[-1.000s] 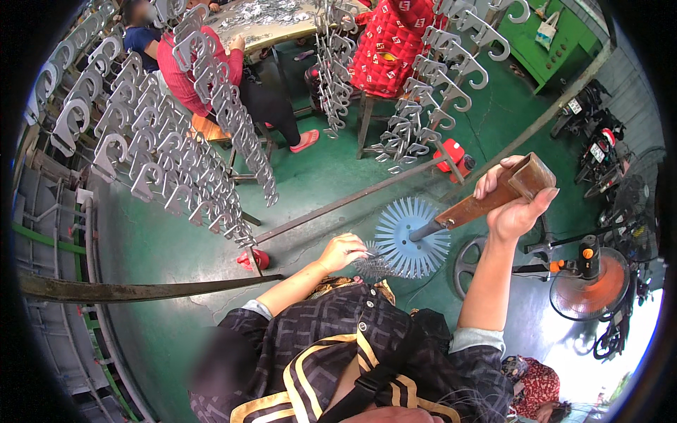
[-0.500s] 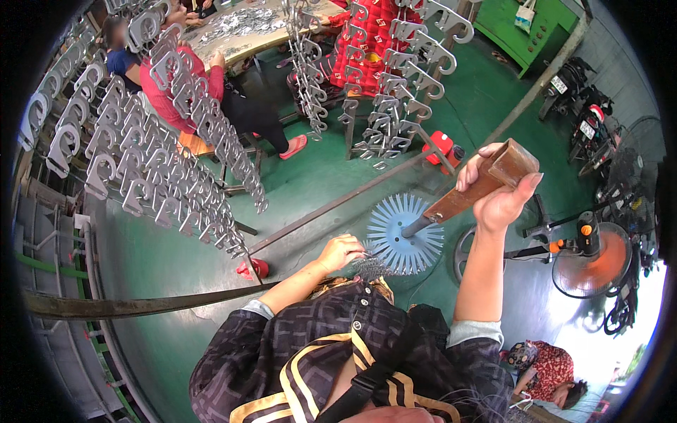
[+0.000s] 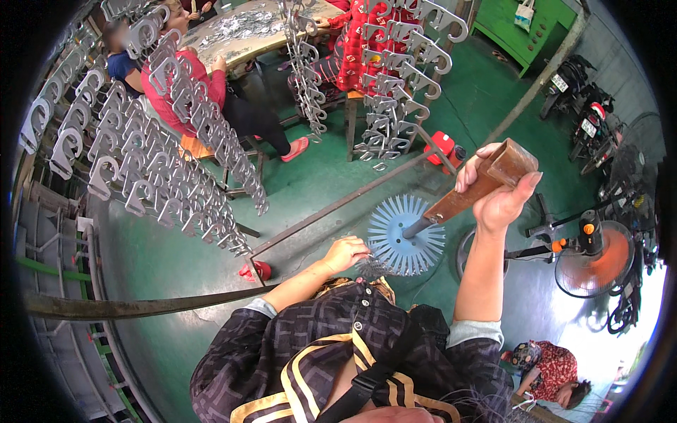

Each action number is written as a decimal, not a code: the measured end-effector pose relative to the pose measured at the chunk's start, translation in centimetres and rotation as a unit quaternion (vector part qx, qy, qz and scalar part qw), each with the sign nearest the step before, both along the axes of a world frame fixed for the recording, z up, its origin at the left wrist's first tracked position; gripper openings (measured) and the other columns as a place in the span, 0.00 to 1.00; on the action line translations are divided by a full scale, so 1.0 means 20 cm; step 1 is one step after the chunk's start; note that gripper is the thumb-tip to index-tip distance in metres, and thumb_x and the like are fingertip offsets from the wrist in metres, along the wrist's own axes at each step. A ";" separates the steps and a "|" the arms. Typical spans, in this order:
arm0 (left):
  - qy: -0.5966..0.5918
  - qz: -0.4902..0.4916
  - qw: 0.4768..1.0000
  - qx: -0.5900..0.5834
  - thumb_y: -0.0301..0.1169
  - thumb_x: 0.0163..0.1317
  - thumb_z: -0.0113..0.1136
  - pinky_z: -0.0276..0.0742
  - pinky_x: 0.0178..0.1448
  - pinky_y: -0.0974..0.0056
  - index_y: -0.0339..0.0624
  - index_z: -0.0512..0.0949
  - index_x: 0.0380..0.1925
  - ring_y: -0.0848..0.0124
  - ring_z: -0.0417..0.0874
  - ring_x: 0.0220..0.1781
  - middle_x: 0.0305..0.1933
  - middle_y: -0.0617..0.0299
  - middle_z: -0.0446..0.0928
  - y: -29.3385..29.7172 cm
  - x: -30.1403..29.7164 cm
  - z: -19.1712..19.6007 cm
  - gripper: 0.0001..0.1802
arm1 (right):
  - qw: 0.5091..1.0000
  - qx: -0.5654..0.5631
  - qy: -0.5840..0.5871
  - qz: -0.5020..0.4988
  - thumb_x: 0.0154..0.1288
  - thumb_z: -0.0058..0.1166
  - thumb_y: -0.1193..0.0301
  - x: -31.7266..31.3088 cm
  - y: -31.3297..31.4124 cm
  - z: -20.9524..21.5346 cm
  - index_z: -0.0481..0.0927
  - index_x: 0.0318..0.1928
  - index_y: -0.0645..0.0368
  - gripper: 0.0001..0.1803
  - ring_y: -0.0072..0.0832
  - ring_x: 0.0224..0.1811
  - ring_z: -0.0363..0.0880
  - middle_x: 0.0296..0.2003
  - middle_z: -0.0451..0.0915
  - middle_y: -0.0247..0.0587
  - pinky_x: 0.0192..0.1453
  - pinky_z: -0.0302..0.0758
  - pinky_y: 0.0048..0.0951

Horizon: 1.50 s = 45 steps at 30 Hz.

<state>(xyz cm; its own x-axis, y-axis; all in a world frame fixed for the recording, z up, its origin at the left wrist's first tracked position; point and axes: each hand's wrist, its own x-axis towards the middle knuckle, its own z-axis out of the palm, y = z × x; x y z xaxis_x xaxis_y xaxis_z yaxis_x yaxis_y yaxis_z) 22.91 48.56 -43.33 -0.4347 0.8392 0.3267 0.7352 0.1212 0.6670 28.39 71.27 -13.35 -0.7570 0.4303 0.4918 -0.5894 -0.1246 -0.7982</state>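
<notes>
My right hand (image 3: 497, 206) is wrapped around a rusty brown square metal tube (image 3: 465, 195), its thumb along the near side. From the tube's lower end a grey shaft (image 3: 417, 227) runs to the middle of a light-blue round disc (image 3: 403, 248) with narrow slots all around its rim. At the disc's left edge is my left hand (image 3: 345, 254), fingers curled and pressed together; what they pinch is too small to make out. Just under those fingers sits a cluster of small, thin grey metal pieces (image 3: 371, 268), partly in front of the disc.
Rows of hanging grey metal hooks (image 3: 151, 183) fill the left, with more hooks (image 3: 395, 92) at the back. A metal bar (image 3: 338, 201) crosses beyond the disc. On the right stands a fan (image 3: 592, 257). People sit at a table (image 3: 264, 46) covered in metal pieces.
My left hand has shifted slightly right, closer to the disc, and the small metal pieces now look fewer. My right hand and the tube have stayed in place.
</notes>
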 end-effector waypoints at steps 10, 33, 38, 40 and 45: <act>0.007 0.021 1.000 -0.013 0.30 0.47 0.64 0.75 0.41 0.62 0.44 0.81 0.30 0.64 0.79 0.34 0.29 0.63 0.79 -0.03 0.02 0.07 0.09 | 1.000 -0.007 -0.004 0.019 0.55 0.32 0.30 -0.05 0.00 0.02 0.69 0.35 0.67 0.45 0.29 0.18 0.67 0.19 0.66 0.40 0.20 0.67 0.30; 0.410 0.558 0.612 0.382 0.30 0.48 0.70 0.65 0.28 0.79 0.35 0.80 0.36 0.82 0.72 0.24 0.26 0.67 0.78 -0.95 -0.20 2.64 0.16 | 0.998 -0.044 -0.010 0.042 0.57 0.32 0.32 -0.07 -0.01 0.01 0.68 0.40 0.62 0.41 0.25 0.18 0.65 0.20 0.67 0.39 0.20 0.67 0.25; 0.406 0.596 0.612 0.326 0.35 0.49 0.70 0.64 0.26 0.79 0.37 0.81 0.36 0.83 0.73 0.23 0.23 0.67 0.78 -0.97 -0.28 2.72 0.17 | 0.998 -0.041 -0.011 0.036 0.57 0.32 0.32 -0.07 -0.01 0.01 0.68 0.39 0.62 0.41 0.25 0.18 0.66 0.20 0.67 0.38 0.19 0.67 0.24; 0.409 0.602 0.602 0.328 0.35 0.48 0.70 0.65 0.27 0.78 0.36 0.82 0.32 0.83 0.75 0.24 0.22 0.64 0.79 -0.97 -0.29 2.74 0.15 | 0.999 -0.039 -0.010 0.032 0.57 0.33 0.32 -0.07 -0.01 0.01 0.68 0.39 0.62 0.41 0.25 0.18 0.66 0.20 0.67 0.38 0.19 0.67 0.24; 0.429 0.523 0.634 0.374 0.31 0.48 0.70 0.69 0.30 0.78 0.34 0.82 0.29 0.81 0.76 0.25 0.24 0.64 0.80 -1.03 -0.35 2.76 0.12 | 0.998 -0.058 0.000 0.024 0.60 0.30 0.34 -0.06 -0.01 -0.01 0.68 0.40 0.60 0.38 0.24 0.16 0.64 0.19 0.65 0.37 0.19 0.66 0.24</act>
